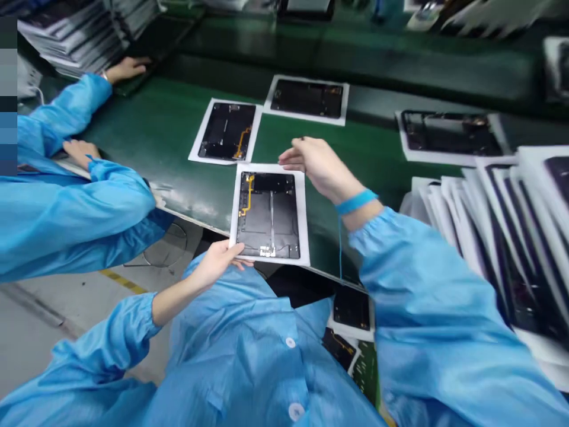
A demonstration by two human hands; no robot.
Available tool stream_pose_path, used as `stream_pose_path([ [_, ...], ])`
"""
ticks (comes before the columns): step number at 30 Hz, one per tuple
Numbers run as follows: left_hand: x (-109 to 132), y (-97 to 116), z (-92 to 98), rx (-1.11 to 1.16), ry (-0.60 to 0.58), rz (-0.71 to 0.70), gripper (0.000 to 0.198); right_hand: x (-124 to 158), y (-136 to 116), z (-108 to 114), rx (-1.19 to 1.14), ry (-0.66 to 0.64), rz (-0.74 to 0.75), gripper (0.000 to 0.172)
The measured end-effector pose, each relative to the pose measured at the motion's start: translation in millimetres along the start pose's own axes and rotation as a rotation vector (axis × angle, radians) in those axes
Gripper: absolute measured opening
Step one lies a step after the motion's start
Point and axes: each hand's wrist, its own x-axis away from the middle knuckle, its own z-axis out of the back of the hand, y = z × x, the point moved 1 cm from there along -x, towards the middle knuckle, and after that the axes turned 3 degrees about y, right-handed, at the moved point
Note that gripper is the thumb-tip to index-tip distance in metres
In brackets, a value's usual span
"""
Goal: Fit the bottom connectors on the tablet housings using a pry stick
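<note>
A white-framed tray with a black device panel (269,214) lies at the near edge of the green conveyor belt (151,136). My left hand (217,260) grips the tray's near left corner, thumb on top. My right hand (313,163) hovers at the tray's far right corner, fingers curled and pinched together near its edge; what they hold, if anything, I cannot make out. A blue strap (355,201) circles my right wrist.
Two more trays with panels (227,131) (306,99) lie farther along the belt, a third (451,137) at the right. Overlapping trays (511,237) are stacked at my right. A co-worker's sleeves (75,201) and hands (127,68) rest at the left, near stacked trays (75,32).
</note>
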Motion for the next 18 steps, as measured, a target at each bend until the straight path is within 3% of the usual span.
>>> stream_pose_path([
  [1,3.6,-1.9,9.2,0.006,0.023,-0.012,0.078,-21.1,-7.3,-12.8,0.206,-0.022,-0.028,0.037],
  [4,14.7,-8.1,43.4,0.026,0.120,-0.046,0.077,-69.8,-25.5,-51.2,0.484,-0.041,-0.049,0.022],
  [6,20.0,-10.1,66.5,0.039,0.182,-0.073,0.085,-91.6,-33.9,-73.9,0.588,-0.036,-0.051,0.016],
  [10,28.1,-0.7,103.5,0.028,0.252,-0.138,0.103,-118.0,-40.3,-108.0,0.750,-0.031,-0.087,0.025],
  [13,35.0,23.5,127.6,0.001,0.282,-0.205,0.099,-125.9,-37.7,-120.9,0.828,-0.006,-0.102,0.033],
  [18,30.5,98.8,172.3,-0.145,0.386,-0.453,0.057,-127.8,-32.4,-118.9,0.884,0.058,-0.045,0.042],
])
